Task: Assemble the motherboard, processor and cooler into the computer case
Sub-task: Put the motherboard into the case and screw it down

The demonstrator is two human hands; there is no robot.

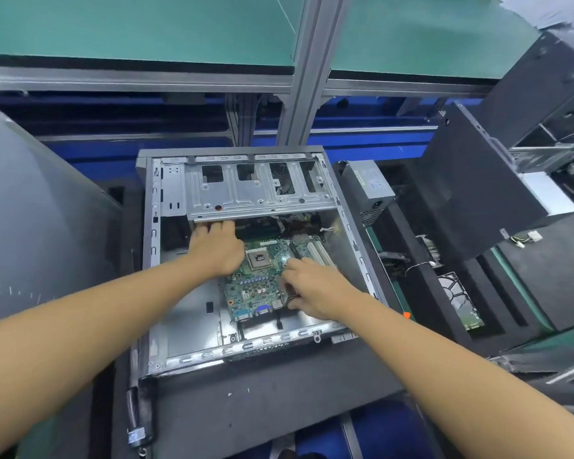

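The motherboard (262, 283) lies inside the computer case (246, 346), long axis near to far, between both hands: the left hand (217, 250) at its far-left corner, fingers together and tips hidden, the right hand (315, 293) pinching its near-right edge.

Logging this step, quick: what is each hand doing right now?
Left hand: on the motherboard, far corner; fingertips hidden, grip cannot be told.
Right hand: grips the motherboard at its right edge.

Green motherboard (262, 283), silver-grey computer case (193, 326)
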